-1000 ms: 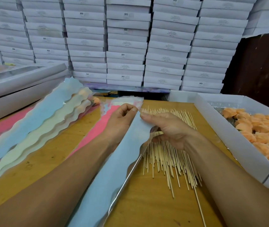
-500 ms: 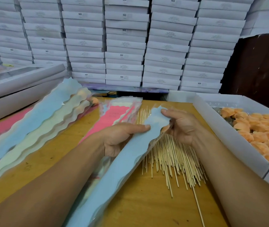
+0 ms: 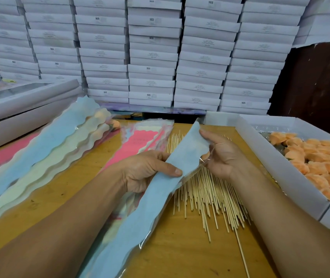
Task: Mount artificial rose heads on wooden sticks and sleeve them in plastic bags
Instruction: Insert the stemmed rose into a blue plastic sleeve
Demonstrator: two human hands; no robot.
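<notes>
White boxes (image 3: 154, 55) are stacked behind the wooden table (image 3: 180, 255). A blue bag (image 3: 156, 189) is gripped by the left hand (image 3: 146, 171) and pinched by the right hand (image 3: 223, 155) above the sticks (image 3: 210, 191). Its mouth should be rubbed open gently.

The blue bag (image 3: 150, 207) is shiny clear plastic with soft matt paper inside. The sticks (image 3: 210, 189) are pale wood. The table (image 3: 180, 253) is smooth wood.
</notes>
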